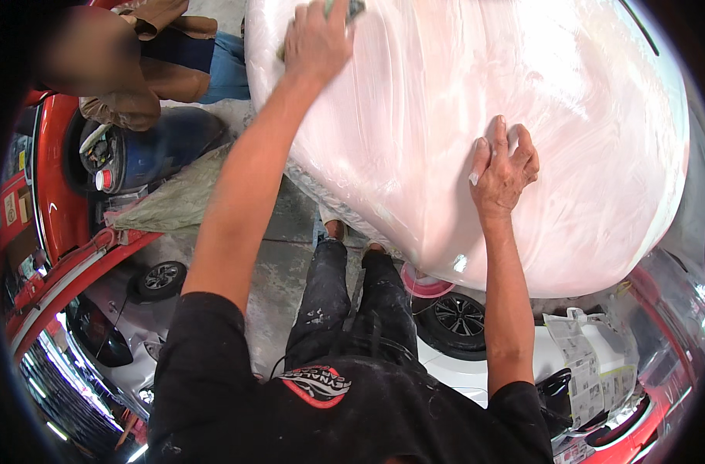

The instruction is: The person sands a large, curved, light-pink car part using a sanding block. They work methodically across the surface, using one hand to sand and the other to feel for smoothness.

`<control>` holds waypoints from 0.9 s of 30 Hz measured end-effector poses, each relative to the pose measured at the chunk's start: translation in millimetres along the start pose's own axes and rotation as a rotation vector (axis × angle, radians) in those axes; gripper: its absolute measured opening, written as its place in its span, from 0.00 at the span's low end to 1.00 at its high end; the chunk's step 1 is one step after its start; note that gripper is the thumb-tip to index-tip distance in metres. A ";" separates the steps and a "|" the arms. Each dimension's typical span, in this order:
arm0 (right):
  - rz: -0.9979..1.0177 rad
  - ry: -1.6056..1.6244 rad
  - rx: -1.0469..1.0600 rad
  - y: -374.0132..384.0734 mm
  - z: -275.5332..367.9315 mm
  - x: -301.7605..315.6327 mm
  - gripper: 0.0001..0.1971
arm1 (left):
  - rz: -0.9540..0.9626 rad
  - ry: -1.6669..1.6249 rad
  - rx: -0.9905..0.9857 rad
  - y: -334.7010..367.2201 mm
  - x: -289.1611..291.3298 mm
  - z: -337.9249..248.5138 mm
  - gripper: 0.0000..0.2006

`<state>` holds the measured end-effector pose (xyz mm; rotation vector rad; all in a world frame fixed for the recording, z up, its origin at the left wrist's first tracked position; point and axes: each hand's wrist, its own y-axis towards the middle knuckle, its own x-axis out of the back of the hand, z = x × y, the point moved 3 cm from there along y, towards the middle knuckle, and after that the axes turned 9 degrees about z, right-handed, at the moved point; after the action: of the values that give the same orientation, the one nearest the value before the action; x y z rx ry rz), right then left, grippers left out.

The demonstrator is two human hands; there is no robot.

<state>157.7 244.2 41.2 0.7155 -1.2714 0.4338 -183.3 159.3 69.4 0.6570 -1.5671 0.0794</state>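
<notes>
A large curved car body panel (pixel 399 155), pinkish-white and streaked with a wet-looking pale film, spreads out before me. At its far left part, my left hand (pixel 317 45) is closed around a grey-green pad (pixel 355 9) and presses it to the surface. Only edges of the pad show past the fingers, so whether it is a sponge or a sanding pad I cannot tell. My right hand (pixel 505 172) rests on the middle of the panel, fingers apart and holding nothing. Whitish residue marks its thumb.
A pink basin (pixel 427 283) sits on the floor under the panel's near edge. At the left are a person in a brown jacket (pixel 174 58), a blue drum (pixel 167 147) and a red car (pixel 64 170). A white car partly covered with newspaper (pixel 592 363) stands at lower right.
</notes>
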 end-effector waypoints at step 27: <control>0.032 -0.050 0.006 -0.7 -6.1 -3.6 0.23 | 0.047 0.014 -0.023 -33.9 -3.4 -3.9 0.23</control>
<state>161.5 248.3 36.8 0.7160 -1.3302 0.4482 -164.7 134.1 55.4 0.6006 -1.5682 0.1012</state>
